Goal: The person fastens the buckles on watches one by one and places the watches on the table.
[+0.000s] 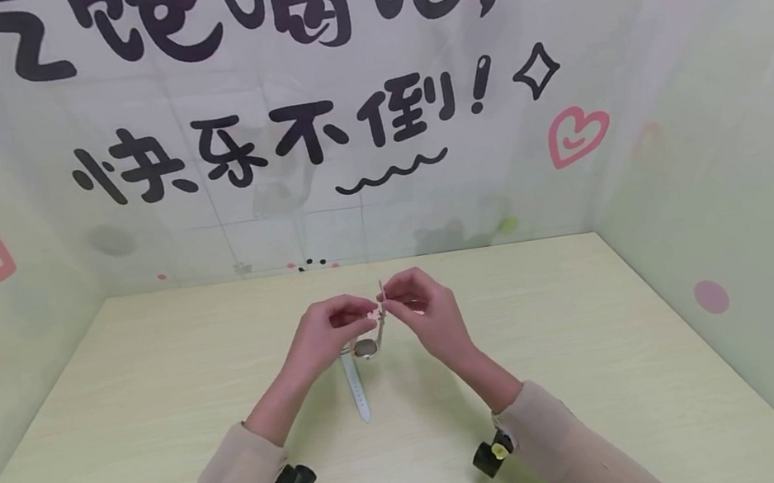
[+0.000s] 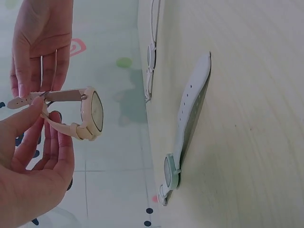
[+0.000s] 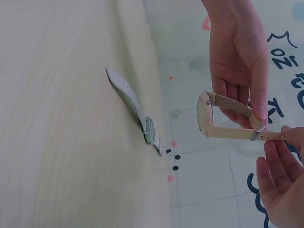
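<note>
Between both hands hangs a pale pink wristwatch (image 2: 92,114), its round dial turned sideways and its strap bent into a loop. My left hand (image 1: 328,329) pinches the strap at the metal buckle (image 3: 258,132) between thumb and fingers. With thumb and fingertips my right hand (image 1: 428,315) pinches the holed strap end (image 2: 21,101), which runs through the buckle. In the head view the fingers hide much of the strap. Below the hands, a watch with a pale green case (image 2: 171,171) and a whitish strap (image 1: 356,388) lies on the table.
Another light-strapped watch (image 2: 151,57) lies farther along the wooden table (image 1: 125,447). A printed backdrop (image 1: 325,226) with dark lettering and pink hearts rises behind the table's back edge, with pale side walls (image 1: 743,163) at left and right.
</note>
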`<state>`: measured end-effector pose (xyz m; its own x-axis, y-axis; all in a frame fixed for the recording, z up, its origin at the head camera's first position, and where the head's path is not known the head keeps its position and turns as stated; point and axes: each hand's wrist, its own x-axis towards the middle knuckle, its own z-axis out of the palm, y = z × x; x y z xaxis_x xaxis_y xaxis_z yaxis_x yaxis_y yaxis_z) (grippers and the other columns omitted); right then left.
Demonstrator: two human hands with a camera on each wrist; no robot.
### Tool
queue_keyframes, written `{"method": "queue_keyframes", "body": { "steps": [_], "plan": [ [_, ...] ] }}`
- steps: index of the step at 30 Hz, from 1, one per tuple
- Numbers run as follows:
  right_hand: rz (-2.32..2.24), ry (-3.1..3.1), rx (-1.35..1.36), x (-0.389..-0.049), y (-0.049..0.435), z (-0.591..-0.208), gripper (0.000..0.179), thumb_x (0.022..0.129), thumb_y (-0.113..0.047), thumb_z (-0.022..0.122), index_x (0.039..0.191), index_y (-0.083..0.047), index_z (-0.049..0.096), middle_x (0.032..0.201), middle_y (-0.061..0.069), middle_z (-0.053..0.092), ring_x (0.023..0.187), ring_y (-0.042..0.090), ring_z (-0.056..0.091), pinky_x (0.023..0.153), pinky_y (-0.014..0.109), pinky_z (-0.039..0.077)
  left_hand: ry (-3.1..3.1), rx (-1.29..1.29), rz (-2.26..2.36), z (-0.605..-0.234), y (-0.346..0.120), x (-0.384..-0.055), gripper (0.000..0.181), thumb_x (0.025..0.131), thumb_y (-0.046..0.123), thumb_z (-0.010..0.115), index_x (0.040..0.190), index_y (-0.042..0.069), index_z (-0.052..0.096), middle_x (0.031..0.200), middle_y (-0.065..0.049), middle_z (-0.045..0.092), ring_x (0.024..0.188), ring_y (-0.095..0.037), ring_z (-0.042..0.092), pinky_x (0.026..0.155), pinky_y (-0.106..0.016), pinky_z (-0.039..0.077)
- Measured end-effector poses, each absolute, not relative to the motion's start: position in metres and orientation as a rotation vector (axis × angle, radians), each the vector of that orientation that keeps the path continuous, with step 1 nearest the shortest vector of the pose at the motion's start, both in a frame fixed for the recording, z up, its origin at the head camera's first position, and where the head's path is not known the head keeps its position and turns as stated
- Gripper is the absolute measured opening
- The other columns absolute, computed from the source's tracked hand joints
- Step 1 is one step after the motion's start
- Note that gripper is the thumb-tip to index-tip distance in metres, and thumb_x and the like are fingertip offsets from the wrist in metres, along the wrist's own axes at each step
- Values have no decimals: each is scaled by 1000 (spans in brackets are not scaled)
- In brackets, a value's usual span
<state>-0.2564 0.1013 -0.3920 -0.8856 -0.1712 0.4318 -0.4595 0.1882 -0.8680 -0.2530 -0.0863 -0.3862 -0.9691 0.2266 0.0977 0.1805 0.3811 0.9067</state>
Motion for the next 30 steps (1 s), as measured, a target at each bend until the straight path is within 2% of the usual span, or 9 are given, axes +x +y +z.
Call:
{"method": "queue_keyframes", "body": {
  "steps": [5,10,16,20,24,30],
  "plan": [
    [1752,-2212,626,-255,101,-390,18,92,-2,68,108,5,65,105,22,72,98,34,70,89,35,59,2505,331,1753,-386,-87,-254,26,91,13,73,115,3,69,109,-15,73,90,-11,67,79,-25,58],
    [1736,-2199,671,-242,99,-371,14,91,4,67,103,10,67,101,26,71,94,38,70,88,37,60,2473,308,1797,-386,-88,-254,27,92,14,72,115,2,69,111,-15,72,89,-8,67,80,-23,57],
    [1717,-2205,671,-233,100,-362,13,90,5,67,102,10,69,100,25,72,92,39,71,89,43,60,2449,304,1827,-385,-87,-253,28,92,15,71,116,1,68,113,-16,72,90,-6,67,79,-21,56],
    [1711,-2212,677,-233,100,-362,13,90,5,67,102,10,70,100,26,73,93,40,71,89,47,59,2442,305,1839,-385,-87,-253,28,93,15,71,117,1,68,114,-16,72,90,-5,67,80,-22,57],
    [1718,-2230,676,-236,101,-365,13,90,6,67,101,12,69,100,27,72,93,42,71,90,50,58,2449,310,1844,-385,-87,-252,29,92,14,71,118,1,68,114,-17,71,90,-5,67,84,-28,58],
    [1721,-2248,673,-253,105,-385,14,91,4,67,102,11,70,103,26,73,95,41,70,92,52,57,2463,303,1847,-384,-86,-252,28,92,13,71,118,1,68,114,-17,71,91,-7,67,83,-24,57]
  ]
}}
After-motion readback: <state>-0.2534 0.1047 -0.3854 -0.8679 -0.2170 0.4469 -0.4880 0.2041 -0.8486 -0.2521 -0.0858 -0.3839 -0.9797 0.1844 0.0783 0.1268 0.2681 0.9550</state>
